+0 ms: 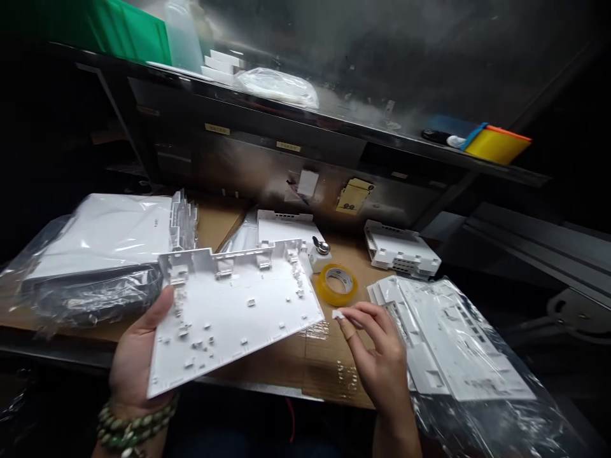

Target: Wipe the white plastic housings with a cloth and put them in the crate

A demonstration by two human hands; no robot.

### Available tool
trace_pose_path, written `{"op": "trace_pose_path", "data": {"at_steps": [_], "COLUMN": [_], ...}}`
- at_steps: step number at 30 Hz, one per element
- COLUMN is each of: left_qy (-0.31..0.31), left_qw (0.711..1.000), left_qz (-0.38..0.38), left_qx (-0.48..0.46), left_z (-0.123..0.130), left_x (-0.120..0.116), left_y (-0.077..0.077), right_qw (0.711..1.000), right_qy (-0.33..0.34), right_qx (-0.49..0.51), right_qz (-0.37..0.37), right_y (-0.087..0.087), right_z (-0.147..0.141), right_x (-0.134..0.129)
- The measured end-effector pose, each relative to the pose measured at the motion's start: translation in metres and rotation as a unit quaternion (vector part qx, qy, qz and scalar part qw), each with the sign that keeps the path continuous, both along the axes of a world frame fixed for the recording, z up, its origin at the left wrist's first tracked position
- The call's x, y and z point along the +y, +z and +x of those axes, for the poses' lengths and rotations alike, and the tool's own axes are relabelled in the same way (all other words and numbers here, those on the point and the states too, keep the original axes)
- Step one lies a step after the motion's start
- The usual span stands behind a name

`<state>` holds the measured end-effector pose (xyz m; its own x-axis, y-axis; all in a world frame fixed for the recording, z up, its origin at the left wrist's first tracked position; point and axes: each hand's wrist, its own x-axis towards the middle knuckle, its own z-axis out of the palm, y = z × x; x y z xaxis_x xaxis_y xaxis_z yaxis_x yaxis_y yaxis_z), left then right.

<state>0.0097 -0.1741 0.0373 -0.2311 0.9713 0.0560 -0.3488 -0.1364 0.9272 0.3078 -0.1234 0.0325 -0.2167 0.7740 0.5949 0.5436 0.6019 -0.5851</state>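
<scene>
A white plastic panel (238,318) with clips and small posts on its inner face is held tilted over the bench. My left hand (138,356) grips its left edge, thumb on top, fingers hidden beneath. Just right of the panel, my right hand (375,346) is closed in a pinch on a small white piece (338,314), whose exact kind is too small to make out. Near those fingertips lies a roll of yellow tape (354,289). Behind the panel stands a small white bottle with a metal top (321,254).
Bagged white panels (105,229) lie at left, and more panels in plastic (458,343) at right. White housings (403,248) stand at the back of the cardboard-covered bench (319,375). A shelf (344,130) overhead carries a green bin (128,32) and a yellow container (499,145).
</scene>
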Motion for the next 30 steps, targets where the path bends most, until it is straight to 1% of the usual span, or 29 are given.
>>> {"op": "trace_pose_path", "data": {"at_steps": [1,3,5,6,7,9,10,11,12,14,15,17,20,22,23,25,27,28,30], "left_qy": [0.008,0.001,-0.038,-0.066,-0.096,-0.154,-0.178,-0.198,-0.209,-0.209,-0.199,-0.162,-0.101,-0.074,-0.066,-0.056,-0.058,-0.065,-0.094], "left_qw": [1.000,1.000,0.995,0.985,0.969,0.919,0.894,0.874,0.859,0.847,0.847,0.854,0.869,0.877,0.881,0.887,0.890,0.891,0.893], "left_qz": [0.006,0.015,0.028,0.035,0.041,0.054,0.062,0.070,0.076,0.073,0.061,0.019,-0.057,-0.088,-0.096,-0.098,-0.096,-0.095,-0.084], "left_qx": [0.017,-0.003,-0.088,-0.153,-0.225,-0.358,-0.406,-0.439,-0.460,-0.483,-0.489,-0.494,-0.482,-0.466,-0.459,-0.448,-0.442,-0.439,-0.432], "left_z": [-0.003,-0.005,-0.001,0.001,0.003,0.005,0.006,0.005,0.005,0.002,0.001,0.000,0.003,0.008,0.010,0.013,0.014,0.015,0.014], "left_x": [-0.001,-0.004,-0.004,-0.004,-0.004,-0.003,-0.002,-0.002,-0.003,-0.005,-0.007,-0.011,-0.019,-0.023,-0.025,-0.028,-0.029,-0.029,-0.028], "left_y": [-0.003,-0.006,-0.008,-0.009,-0.010,-0.011,-0.012,-0.013,-0.014,-0.017,-0.019,-0.024,-0.032,-0.038,-0.041,-0.046,-0.047,-0.046,-0.044], "right_qw": [1.000,1.000,0.999,0.999,0.999,1.000,1.000,0.999,0.998,0.996,0.996,0.998,0.999,0.998,0.998,0.999,0.999,0.998,0.999], "right_qy": [-0.009,0.010,0.028,0.023,0.015,0.009,0.015,0.025,0.033,0.027,0.015,-0.014,-0.032,-0.027,-0.024,-0.026,-0.042,-0.049,-0.040], "right_qx": [-0.009,-0.024,-0.034,-0.036,-0.033,-0.020,-0.021,-0.030,-0.047,-0.080,-0.085,-0.062,0.013,0.047,0.047,0.024,0.003,0.004,0.022], "right_qz": [0.007,0.008,0.008,0.008,0.008,0.012,0.017,0.021,0.024,0.023,0.018,0.009,0.016,0.033,0.038,0.036,0.030,0.028,0.025], "right_y": [-0.002,-0.006,-0.009,-0.010,-0.011,-0.013,-0.014,-0.016,-0.018,-0.022,-0.022,-0.019,-0.004,0.007,0.010,0.013,0.010,0.007,0.001], "right_z": [0.008,0.013,0.011,0.010,0.008,0.008,0.009,0.011,0.013,0.017,0.019,0.020,0.011,0.001,-0.003,-0.009,-0.011,-0.010,-0.007], "right_x": [0.003,0.006,0.006,0.005,0.004,0.003,0.004,0.005,0.007,0.015,0.019,0.028,0.039,0.046,0.050,0.057,0.061,0.063,0.064]}}
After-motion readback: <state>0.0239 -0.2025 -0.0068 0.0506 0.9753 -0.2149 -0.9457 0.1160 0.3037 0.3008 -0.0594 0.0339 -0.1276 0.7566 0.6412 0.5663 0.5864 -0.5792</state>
